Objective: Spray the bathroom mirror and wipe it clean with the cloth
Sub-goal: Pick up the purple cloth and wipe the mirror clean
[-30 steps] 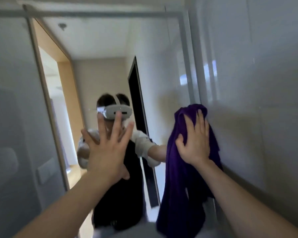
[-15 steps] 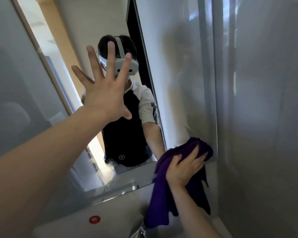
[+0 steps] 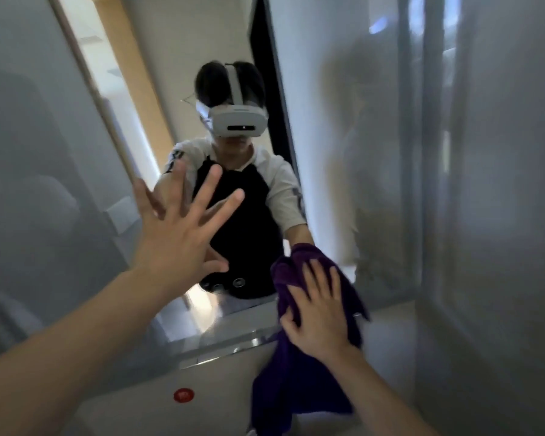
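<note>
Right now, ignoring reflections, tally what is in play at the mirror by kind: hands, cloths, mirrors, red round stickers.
Hands: 2, left hand spread open at the mirror, right hand pressing the cloth
Cloths: 1, purple cloth
Mirrors: 1, mirror
Red round stickers: 1, red sticker below the mirror
Total: 5

Cloth (image 3: 299, 388) under right hand (image 3: 320, 319) at mirror (image 3: 328, 121) bottom; left hand (image 3: 180, 243) beside.

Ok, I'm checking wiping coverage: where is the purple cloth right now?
In the head view the purple cloth is at lower right, pressed under the right hand against the mirror's bottom edge, its tail hanging below.
</note>
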